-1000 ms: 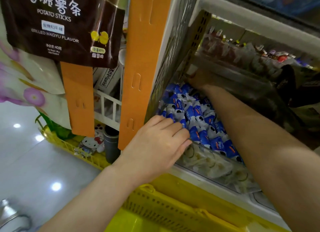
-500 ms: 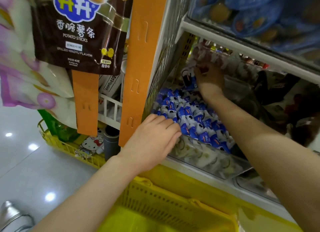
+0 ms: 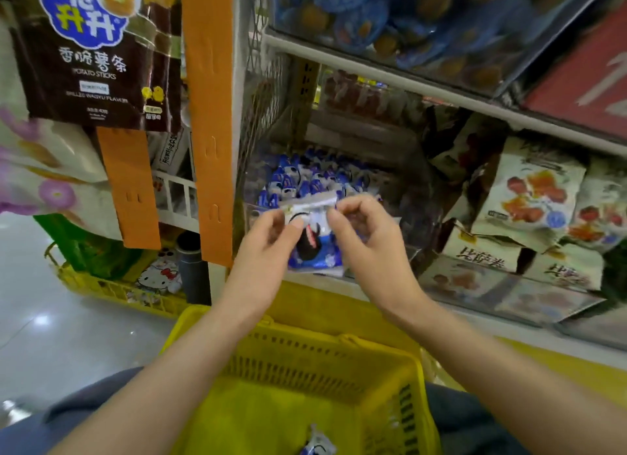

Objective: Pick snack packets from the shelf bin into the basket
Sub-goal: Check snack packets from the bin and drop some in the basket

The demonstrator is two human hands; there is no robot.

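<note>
Between both hands' fingers: blue-white snack packet [image 3: 314,240], pinched by left hand [image 3: 263,251] and right hand [image 3: 369,247]; yellow basket [image 3: 305,363] below.

Yellow basket [image 3: 305,363]; blue-and-white, perhaps black-marked, packet [image 3: 314,249]

The hanging brown bag [image 3: 98,54] reads "升升", "香脆薯条" and "POTATO STICKS"; its smaller print is blurred

Left grip [image 3: 268,240] and right grip [image 3: 368,247] pinch (arms outstretched).
</note>
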